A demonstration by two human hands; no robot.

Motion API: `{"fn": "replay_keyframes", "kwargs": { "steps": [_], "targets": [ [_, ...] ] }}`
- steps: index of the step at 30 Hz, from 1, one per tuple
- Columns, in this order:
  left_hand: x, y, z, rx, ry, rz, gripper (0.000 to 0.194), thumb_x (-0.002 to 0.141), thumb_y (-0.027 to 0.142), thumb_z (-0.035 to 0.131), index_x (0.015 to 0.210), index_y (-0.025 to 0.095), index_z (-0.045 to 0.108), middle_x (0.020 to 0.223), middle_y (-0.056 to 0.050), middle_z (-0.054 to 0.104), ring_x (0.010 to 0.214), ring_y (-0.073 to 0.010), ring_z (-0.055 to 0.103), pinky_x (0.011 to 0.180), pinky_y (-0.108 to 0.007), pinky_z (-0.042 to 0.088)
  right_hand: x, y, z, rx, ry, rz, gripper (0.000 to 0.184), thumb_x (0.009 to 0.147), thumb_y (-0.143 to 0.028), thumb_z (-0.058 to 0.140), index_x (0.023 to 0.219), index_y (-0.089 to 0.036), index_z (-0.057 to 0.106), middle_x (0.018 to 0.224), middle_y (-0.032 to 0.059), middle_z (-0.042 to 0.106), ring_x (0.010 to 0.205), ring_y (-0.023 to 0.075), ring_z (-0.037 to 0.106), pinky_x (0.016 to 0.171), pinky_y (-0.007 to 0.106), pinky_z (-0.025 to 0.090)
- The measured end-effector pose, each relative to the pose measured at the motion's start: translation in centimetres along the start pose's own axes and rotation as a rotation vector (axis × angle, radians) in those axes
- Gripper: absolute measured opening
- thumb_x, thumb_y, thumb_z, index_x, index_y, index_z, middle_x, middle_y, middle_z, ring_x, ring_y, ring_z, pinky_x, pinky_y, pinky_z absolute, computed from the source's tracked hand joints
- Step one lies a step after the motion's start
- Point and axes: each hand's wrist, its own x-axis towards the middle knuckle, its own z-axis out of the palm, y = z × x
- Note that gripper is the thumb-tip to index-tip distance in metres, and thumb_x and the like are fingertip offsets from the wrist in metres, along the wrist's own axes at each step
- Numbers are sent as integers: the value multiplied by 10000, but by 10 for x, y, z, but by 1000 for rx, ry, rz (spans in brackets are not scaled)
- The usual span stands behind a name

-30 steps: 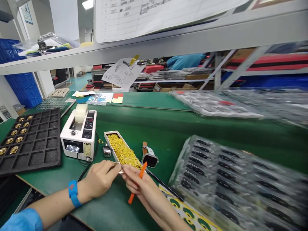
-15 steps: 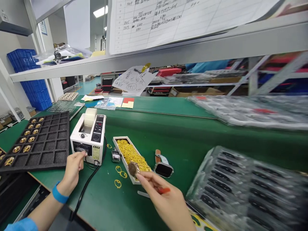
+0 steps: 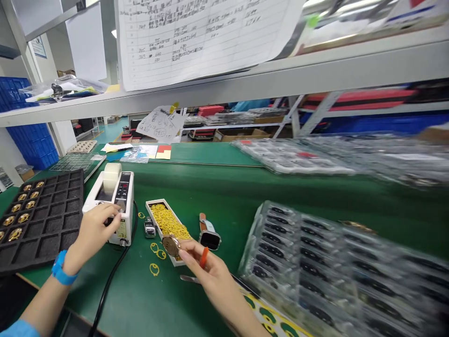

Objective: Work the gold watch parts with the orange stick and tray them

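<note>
My left hand [image 3: 96, 229] is raised at the front of a white tape dispenser [image 3: 128, 192], thumb and fingers drawn together on what looks like a small clear piece of tape [image 3: 121, 205]. My right hand [image 3: 213, 276] pinches a round watch case [image 3: 171, 245] with a gold rim and a brownish face. An orange piece [image 3: 204, 257] sticks up between its fingers; its kind is unclear. Under the watch case stands a white box [image 3: 178, 263] of yellow ring-shaped pieces [image 3: 166, 220]. Loose yellow rings [image 3: 154, 269] lie left of it.
A black compartment tray [image 3: 52, 224] with gold watch cases is at the left. A small silver watch case [image 3: 149, 228] and a strapped square watch [image 3: 209, 236] flank the box. Clear trays of black parts [image 3: 308, 252] fill the right. A shelf beam [image 3: 210, 91] crosses above.
My left hand has risen from the dispenser's mouth, its fingers now nearer the machine's upper front. The view has turned right. My right hand still holds the watch case, now tilted more towards me.
</note>
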Motion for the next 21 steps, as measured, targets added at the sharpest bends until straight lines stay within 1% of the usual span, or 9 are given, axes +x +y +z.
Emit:
{"fn": "replay_keyframes", "kwargs": {
  "steps": [2,3,5,7,8,10,12,15,21],
  "targets": [
    [-4,9,2,-109,-48,28,192,876,215,498,704,186,578,920,-77,676,819,-192,598,733,-292,418,-1,3,-1,48,-32,57,494,732,-698,570,703,-205,550,716,15,518,647,164,469,569,270,424],
    [-6,15,4,-186,-102,48,206,889,222,487,704,183,567,905,-77,663,837,-191,592,746,-289,416,-2,4,-1,80,-50,88,497,728,-699,576,721,-203,554,717,11,513,644,158,458,557,259,405],
    [-10,28,13,-346,-277,81,232,908,245,466,702,175,545,840,-64,613,802,-171,562,725,-271,406,-3,5,0,153,-75,139,498,716,-695,597,743,-200,552,713,1,499,644,149,436,556,244,374],
    [-14,37,26,-487,-466,80,254,917,280,452,699,169,524,744,-33,542,697,-140,496,652,-250,378,-4,4,1,218,-96,161,486,717,-677,614,740,-197,541,677,-17,463,621,134,396,561,238,343],
    [-15,39,32,-543,-541,60,266,917,295,448,693,168,511,698,-17,510,646,-126,455,611,-241,355,-5,3,1,246,-108,165,475,724,-663,618,734,-196,536,659,-24,442,608,129,374,560,237,327],
    [-17,40,43,-629,-641,-13,285,914,324,447,679,167,483,616,13,461,563,-101,387,545,-226,311,-6,-1,2,288,-131,165,452,739,-636,623,730,-193,531,655,-28,426,607,127,358,573,245,315],
    [-18,37,49,-686,-703,-111,290,909,355,449,688,169,472,543,40,421,495,-82,346,494,-212,278,-6,-4,2,309,-144,165,449,746,-630,621,723,-192,523,669,-24,430,621,131,361,591,252,312],
    [-19,33,52,-725,-751,-216,293,897,392,459,707,171,474,490,59,400,438,-69,333,452,-196,256,-7,-7,1,319,-159,171,463,741,-645,618,713,-195,514,659,-29,418,614,129,350,591,253,301],
    [-19,30,52,-762,-771,-299,284,880,392,483,702,171,484,446,68,398,392,-60,321,419,-184,244,-10,-7,1,299,-178,206,448,740,-634,623,715,-196,528,651,-25,412,614,134,341,588,256,302]
  ]
}}
